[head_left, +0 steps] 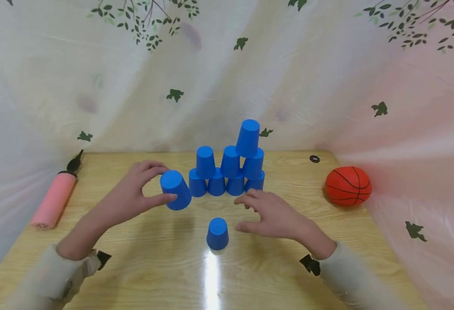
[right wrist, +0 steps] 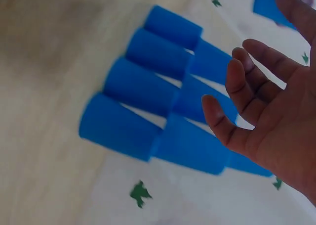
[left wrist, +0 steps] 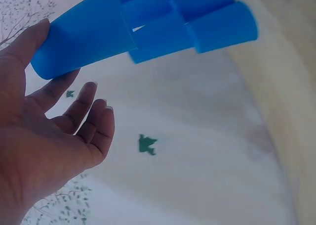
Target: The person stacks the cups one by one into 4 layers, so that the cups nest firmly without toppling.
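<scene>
Between thumb and fingers my left hand [head_left: 141,189] pinches an upside-down blue cup [head_left: 175,191], tilted and held left of the stack. Blue cups stand upside down in a stepped stack: several in the bottom row [head_left: 216,185], three in the second row [head_left: 205,162], and a single top cup [head_left: 248,137] over the right side. My right hand [head_left: 269,215] holds nothing; its fingers are loosely bent near the stack's lower right, as the right wrist view shows with the hand [right wrist: 281,101] in front of the cups. Another blue cup [head_left: 217,234] stands alone, mouth down, nearer me.
A pink hand pump [head_left: 55,200] with a black nozzle lies at the table's left. To the right sits a small orange-red basketball [head_left: 348,186], with a black round chip [head_left: 314,159] behind it. A pale curtain [head_left: 219,86] with leaf prints hangs behind the wooden table [head_left: 153,267].
</scene>
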Motion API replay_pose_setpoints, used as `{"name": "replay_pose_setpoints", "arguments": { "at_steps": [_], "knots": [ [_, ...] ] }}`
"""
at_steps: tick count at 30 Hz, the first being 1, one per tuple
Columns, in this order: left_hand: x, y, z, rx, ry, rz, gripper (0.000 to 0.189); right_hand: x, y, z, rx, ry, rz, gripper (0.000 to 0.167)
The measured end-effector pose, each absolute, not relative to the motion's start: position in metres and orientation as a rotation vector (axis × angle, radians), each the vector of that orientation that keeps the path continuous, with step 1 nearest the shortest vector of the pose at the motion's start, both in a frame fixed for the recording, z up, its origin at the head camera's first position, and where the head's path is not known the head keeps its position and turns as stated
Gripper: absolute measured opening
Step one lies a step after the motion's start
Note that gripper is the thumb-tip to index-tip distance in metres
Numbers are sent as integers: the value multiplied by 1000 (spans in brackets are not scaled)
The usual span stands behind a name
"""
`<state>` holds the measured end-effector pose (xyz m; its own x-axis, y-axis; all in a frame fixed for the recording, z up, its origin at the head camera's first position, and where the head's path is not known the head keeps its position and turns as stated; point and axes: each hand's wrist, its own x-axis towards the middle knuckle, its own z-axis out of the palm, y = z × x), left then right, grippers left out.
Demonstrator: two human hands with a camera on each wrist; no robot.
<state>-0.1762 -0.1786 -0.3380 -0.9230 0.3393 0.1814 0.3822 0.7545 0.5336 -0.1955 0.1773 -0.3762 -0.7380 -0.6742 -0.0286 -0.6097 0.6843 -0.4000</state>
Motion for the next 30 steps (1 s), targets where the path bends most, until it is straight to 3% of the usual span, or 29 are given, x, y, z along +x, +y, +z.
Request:
{"name": "replay_pose_setpoints", "arguments": {
  "at_steps": [12, 30],
  "knots": [
    [-222, -159, -288, -657, -2793, -897, 56, -191, 152, -419, -1047, 2639, -547, 77],
    [-290, -112, -274, -679, -2877, -859, 68, -189, 135, -426, -1011, 2621, -570, 66]
  ]
}}
